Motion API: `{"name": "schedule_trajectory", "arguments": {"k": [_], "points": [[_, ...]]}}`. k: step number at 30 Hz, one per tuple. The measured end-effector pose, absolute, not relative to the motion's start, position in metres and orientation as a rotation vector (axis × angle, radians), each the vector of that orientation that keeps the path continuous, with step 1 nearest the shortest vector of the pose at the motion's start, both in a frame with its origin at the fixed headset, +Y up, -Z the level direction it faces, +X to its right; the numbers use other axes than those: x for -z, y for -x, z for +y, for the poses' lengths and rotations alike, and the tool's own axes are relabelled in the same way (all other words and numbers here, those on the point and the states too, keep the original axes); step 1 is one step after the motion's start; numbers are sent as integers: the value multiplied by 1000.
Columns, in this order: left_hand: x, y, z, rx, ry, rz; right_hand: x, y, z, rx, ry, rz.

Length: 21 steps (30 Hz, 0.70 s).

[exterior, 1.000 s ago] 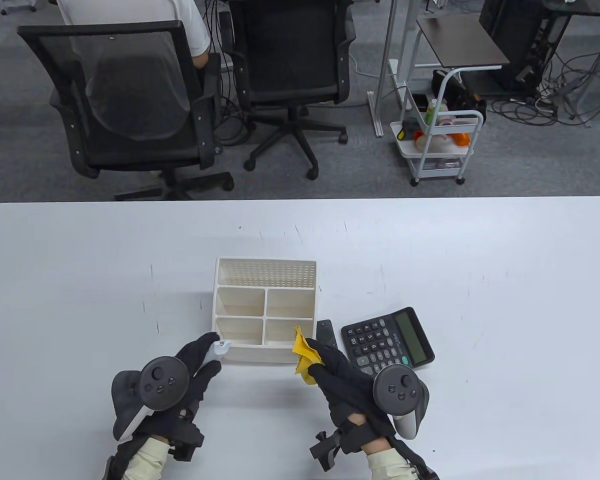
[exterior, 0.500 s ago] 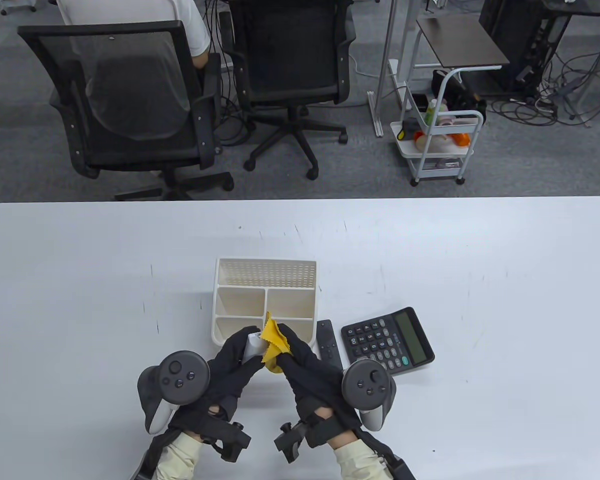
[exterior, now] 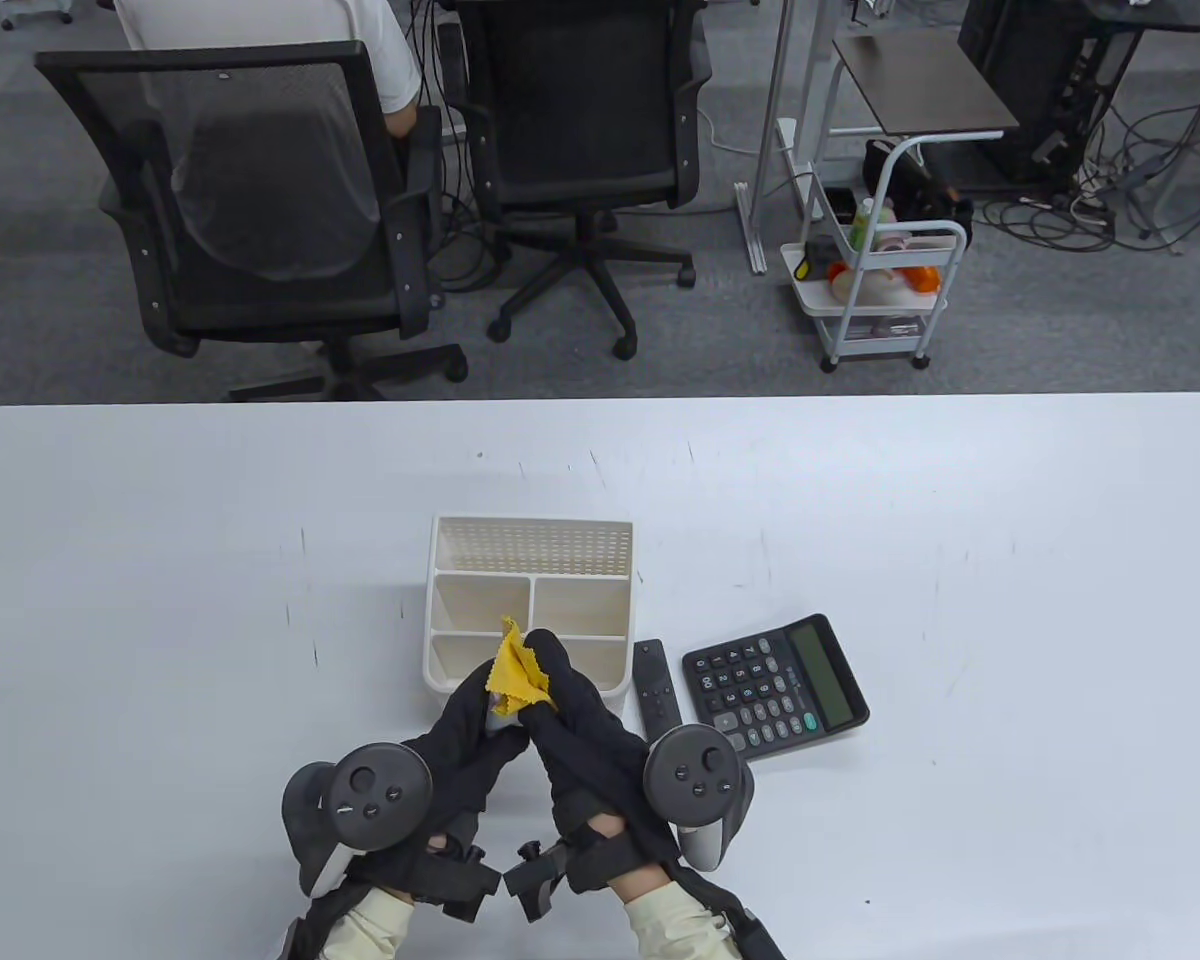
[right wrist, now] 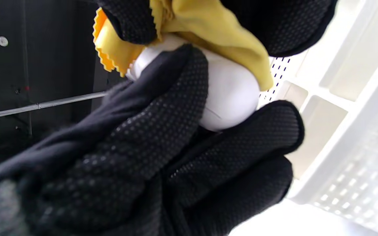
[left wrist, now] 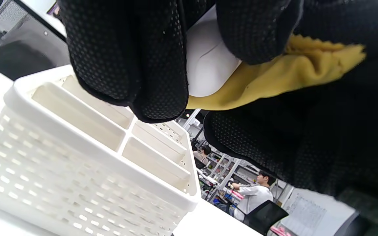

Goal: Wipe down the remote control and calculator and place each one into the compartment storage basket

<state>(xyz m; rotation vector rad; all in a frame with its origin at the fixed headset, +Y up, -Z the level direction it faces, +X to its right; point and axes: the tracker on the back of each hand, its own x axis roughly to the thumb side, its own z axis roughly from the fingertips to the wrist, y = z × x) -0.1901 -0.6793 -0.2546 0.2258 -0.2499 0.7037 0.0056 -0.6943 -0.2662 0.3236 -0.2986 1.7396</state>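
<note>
My left hand (exterior: 478,708) grips a white remote control (left wrist: 205,62), held up in front of the near edge of the white compartment basket (exterior: 530,522). My right hand (exterior: 552,668) pinches a yellow cloth (exterior: 515,675) and presses it against the top end of that remote (right wrist: 231,91). The cloth (right wrist: 208,29) drapes over the remote's tip. A black remote (exterior: 657,690) lies flat on the table just right of the basket. The black calculator (exterior: 775,680) lies to its right, angled, display toward the far right. All basket compartments (left wrist: 87,157) that I can see hold nothing.
The white table (exterior: 960,520) reaches the view's side edges. Beyond its far edge stand two black office chairs (exterior: 260,200) and a small white cart (exterior: 880,290). A person in a white shirt sits behind the left chair.
Both hands came together in front of the basket. The left hand carried the white remote rightward, and the right hand brought the cloth left onto it, uncovering the black remote.
</note>
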Motion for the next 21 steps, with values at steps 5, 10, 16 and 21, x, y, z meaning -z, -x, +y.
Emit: {"name": "schedule_trajectory", "arguments": {"k": [5, 10, 16, 21], "points": [[263, 192, -691, -701, -164, -231, 257, -8, -702, -1894, -453, -318], [262, 182, -693, -612, -149, -320, 258, -15, -700, -1808, -474, -327], [259, 182, -693, -650, -170, -328, 260, -21, -710, -1788, -428, -276], [261, 192, -696, -705, -170, -280, 253, -16, -706, -1835, -489, -320]]}}
